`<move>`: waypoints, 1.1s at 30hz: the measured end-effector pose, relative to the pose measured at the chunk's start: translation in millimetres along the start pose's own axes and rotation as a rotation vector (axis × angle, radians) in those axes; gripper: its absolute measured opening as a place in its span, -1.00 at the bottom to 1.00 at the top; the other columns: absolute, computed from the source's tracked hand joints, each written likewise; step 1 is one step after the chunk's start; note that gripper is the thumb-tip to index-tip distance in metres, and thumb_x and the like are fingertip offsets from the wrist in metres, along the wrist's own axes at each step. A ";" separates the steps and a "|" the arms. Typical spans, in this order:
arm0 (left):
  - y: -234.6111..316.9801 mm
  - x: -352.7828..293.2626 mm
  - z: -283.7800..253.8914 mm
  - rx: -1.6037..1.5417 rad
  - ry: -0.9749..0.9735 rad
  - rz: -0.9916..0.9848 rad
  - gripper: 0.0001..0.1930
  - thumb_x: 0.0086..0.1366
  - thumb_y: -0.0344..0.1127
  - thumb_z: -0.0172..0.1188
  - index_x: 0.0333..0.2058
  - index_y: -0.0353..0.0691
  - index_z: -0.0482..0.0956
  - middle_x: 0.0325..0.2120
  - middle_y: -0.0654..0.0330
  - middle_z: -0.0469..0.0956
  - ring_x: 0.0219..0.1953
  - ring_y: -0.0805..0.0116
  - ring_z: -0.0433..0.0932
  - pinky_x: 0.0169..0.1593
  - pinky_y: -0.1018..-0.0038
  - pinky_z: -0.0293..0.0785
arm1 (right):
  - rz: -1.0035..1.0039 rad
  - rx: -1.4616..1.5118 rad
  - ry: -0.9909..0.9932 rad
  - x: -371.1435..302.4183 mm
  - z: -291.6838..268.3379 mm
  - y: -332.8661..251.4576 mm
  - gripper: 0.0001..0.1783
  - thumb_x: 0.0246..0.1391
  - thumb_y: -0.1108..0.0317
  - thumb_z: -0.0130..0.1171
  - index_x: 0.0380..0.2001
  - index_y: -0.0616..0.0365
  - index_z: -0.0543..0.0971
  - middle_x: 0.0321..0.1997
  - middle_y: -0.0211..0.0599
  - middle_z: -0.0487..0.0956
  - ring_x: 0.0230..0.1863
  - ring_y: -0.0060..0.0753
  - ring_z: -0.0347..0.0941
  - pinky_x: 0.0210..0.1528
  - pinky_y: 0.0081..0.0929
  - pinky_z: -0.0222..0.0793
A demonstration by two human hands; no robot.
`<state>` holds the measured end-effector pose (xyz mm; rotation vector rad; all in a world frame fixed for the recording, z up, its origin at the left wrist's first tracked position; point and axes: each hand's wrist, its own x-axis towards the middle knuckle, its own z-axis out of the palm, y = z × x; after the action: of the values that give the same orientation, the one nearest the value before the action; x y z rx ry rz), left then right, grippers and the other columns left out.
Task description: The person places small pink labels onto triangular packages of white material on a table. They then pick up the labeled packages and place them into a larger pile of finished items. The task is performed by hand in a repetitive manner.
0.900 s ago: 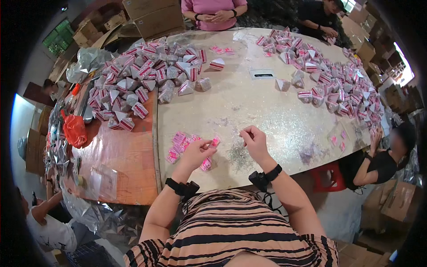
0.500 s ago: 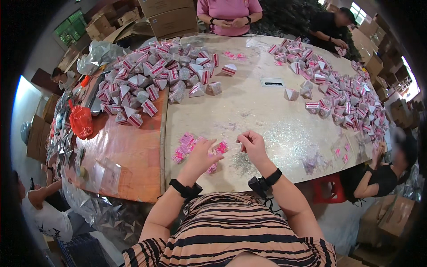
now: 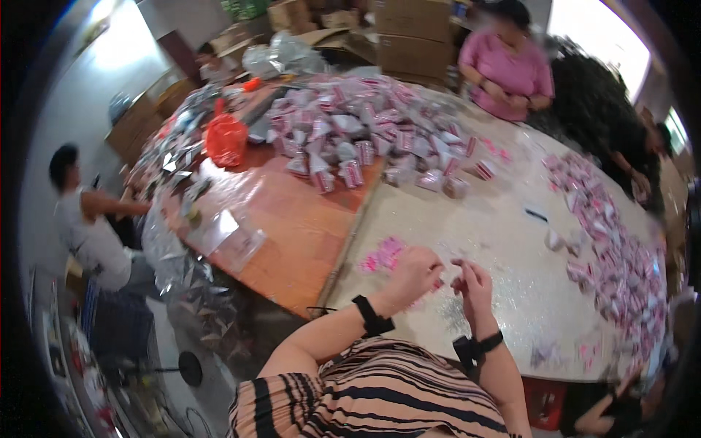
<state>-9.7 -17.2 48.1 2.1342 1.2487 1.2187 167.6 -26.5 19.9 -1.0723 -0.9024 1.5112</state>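
My left hand rests on the pale tabletop, fingers curled over small pink wrapped pieces; whether it grips one is too blurred to tell. My right hand is raised just beside it, fingertips pinched together close to the left hand's fingers, around something too small to make out. A small pile of pink pieces lies just left of my left hand. Both wrists wear black bands.
A big heap of pink-and-white folded packets covers the far left of the table, another runs along the right edge. A red bag sits on the orange tabletop. People sit across the table and at the left; cardboard boxes stand behind.
The view has swung left and blurred. My hands have drawn closer together above the pink pieces, still at the table's near edge.
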 end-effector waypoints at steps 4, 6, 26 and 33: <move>-14.0 -10.9 6.3 -0.014 0.033 -0.097 -0.88 0.04 -0.35 0.19 -0.54 -0.28 0.51 -0.56 0.05 0.48 -0.42 0.06 0.46 -0.29 0.27 0.32 | 0.082 0.010 -0.063 1.7 6.9 17.1 -0.75 0.14 0.43 0.00 -0.14 0.30 0.51 -0.46 -0.32 0.55 -0.54 -0.58 0.42 -0.53 -0.64 0.32; -20.5 -15.7 3.6 -0.014 0.032 -0.086 -0.88 0.05 -0.34 0.18 -0.54 -0.28 0.51 -0.55 0.07 0.48 -0.40 0.07 0.45 -0.26 0.26 0.31 | 0.077 0.131 -0.010 4.1 13.4 26.2 -0.80 0.12 0.45 0.00 -0.22 0.29 0.52 -0.43 -0.25 0.57 -0.55 -0.53 0.45 -0.54 -0.61 0.35; -41.7 -10.5 -86.0 0.405 -0.212 0.601 -0.92 0.04 -0.34 0.04 -0.48 -0.16 0.46 -0.51 0.24 0.41 -0.29 0.32 0.40 -0.11 0.38 0.25 | 0.225 -0.111 -0.232 14.1 65.0 34.3 -0.92 0.01 0.53 0.09 -0.50 0.34 0.53 -0.59 -0.25 0.51 -0.61 -0.41 0.44 -0.54 -0.52 0.37; -64.4 -10.0 -85.7 0.471 -0.372 0.694 -0.91 0.04 -0.33 0.03 -0.50 -0.15 0.50 -0.47 0.27 0.42 -0.24 0.35 0.39 -0.08 0.39 0.23 | 0.290 -0.299 -0.220 22.4 72.9 31.3 -0.92 -0.04 0.54 0.10 -0.53 0.36 0.52 -0.61 -0.20 0.51 -0.66 -0.39 0.42 -0.59 -0.50 0.37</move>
<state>-115.9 0.4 46.8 3.1242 0.6846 0.7076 87.1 -11.4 10.2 -1.3139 -1.1930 1.7981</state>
